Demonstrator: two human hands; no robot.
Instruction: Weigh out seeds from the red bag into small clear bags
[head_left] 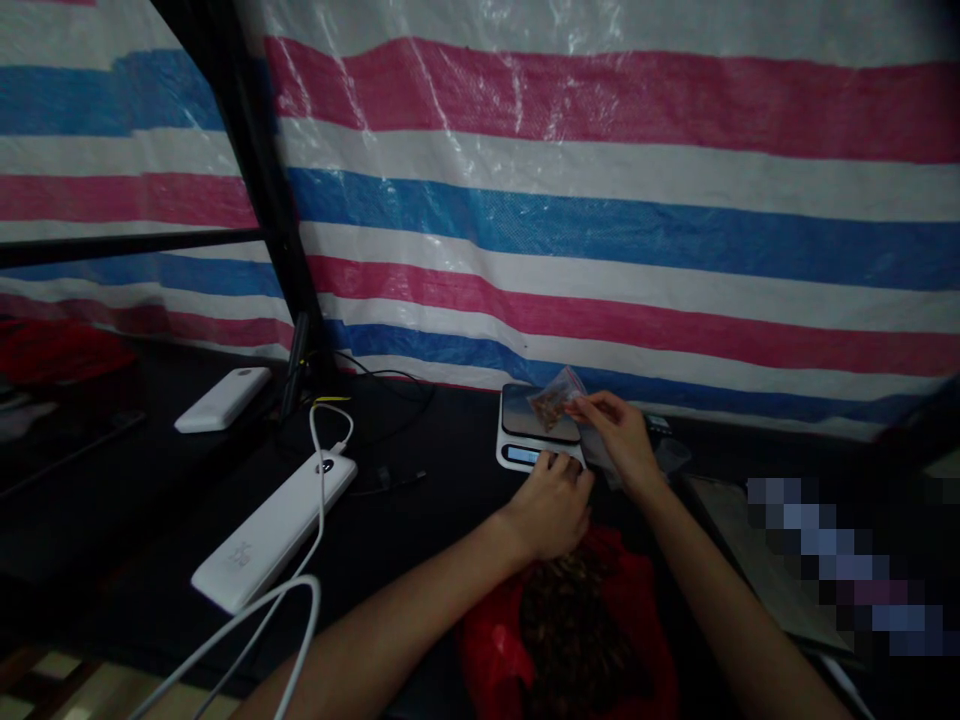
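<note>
A small clear zip bag with brown dried bits inside is pinched at its edge by my right hand. It is tilted over the metal plate of a white digital scale; whether it touches the plate I cannot tell. My left hand is at the front of the scale, its slightly curled fingers a little apart and touching the front edge beside the lit display. Below that hand lies an open red plastic bag holding a heap of brown dried pieces.
Left of me, a large white power bank has a white cable looping toward me. A smaller white power bank lies farther back. Clear plastic sits right of the scale. A striped sheet hangs behind the black table.
</note>
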